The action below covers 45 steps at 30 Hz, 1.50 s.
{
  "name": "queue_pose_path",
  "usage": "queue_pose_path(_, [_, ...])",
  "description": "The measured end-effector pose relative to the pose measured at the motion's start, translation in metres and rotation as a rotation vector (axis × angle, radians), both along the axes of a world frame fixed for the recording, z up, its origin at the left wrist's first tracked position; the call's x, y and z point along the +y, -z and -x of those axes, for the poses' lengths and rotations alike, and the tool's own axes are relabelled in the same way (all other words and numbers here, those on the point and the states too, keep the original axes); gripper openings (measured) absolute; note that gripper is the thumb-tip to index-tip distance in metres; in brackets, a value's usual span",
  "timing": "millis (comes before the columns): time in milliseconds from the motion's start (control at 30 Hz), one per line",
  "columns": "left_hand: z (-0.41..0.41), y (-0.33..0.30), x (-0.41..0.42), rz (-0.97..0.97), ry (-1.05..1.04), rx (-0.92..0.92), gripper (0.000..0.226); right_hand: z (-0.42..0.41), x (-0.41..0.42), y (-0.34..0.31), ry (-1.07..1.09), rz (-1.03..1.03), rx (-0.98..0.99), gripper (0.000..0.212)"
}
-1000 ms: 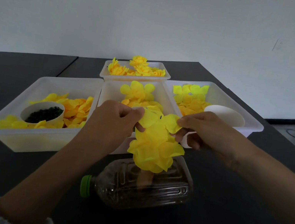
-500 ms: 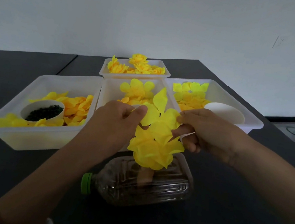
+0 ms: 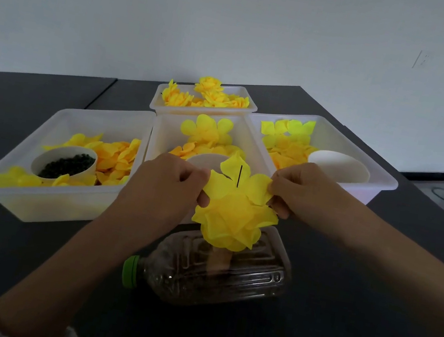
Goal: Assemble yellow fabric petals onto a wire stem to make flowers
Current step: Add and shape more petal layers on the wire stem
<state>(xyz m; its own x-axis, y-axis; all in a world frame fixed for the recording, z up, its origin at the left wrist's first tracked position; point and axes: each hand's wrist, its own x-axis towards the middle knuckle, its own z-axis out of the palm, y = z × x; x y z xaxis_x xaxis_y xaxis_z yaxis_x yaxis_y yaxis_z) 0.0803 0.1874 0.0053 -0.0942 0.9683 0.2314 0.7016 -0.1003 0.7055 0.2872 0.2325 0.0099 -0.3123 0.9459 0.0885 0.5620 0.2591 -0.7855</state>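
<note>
A yellow fabric flower (image 3: pixel 232 220) of stacked petal layers sits on a thin dark wire stem (image 3: pixel 239 176) whose tip pokes up through the top petal piece (image 3: pixel 241 183). My left hand (image 3: pixel 164 188) pinches the left edge of that top piece and my right hand (image 3: pixel 304 194) pinches its right edge, holding it spread flat above the layers below. The flower stands over a clear plastic bottle (image 3: pixel 215 273) lying on its side with a green cap (image 3: pixel 131 270). The stem's lower part is hidden by the petals.
White bins hold loose yellow petals: left bin (image 3: pixel 32 204) with a cup of dark beads (image 3: pixel 65 164), middle bin (image 3: pixel 162 129), right bin (image 3: pixel 383 180) with a white cup (image 3: pixel 338 166). A far bin (image 3: pixel 248 108) holds finished flowers. Dark table (image 3: pixel 365 324) in front.
The top petal piece, standing up half a second ago, has been pulled down along the wire and spread flat; the wire tip now shows above it. Both hands stayed at its edges.
</note>
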Motion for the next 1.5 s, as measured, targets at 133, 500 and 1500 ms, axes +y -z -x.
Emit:
queue_pose_path(133, [0.0,0.002,0.0,-0.017,-0.031,0.081,0.051,-0.002,0.003,0.009,0.011,-0.074,-0.033,0.046])
queue_pose_path(500, [0.004,0.018,-0.001,-0.055,-0.062,0.167,0.044,-0.008,0.013,0.028,-0.059,-0.135,-0.153,0.039])
queue_pose_path(1500, [0.011,0.025,-0.013,-0.337,-0.092,-0.108,0.023,-0.014,0.007,0.018,-0.002,0.02,-0.11,0.054])
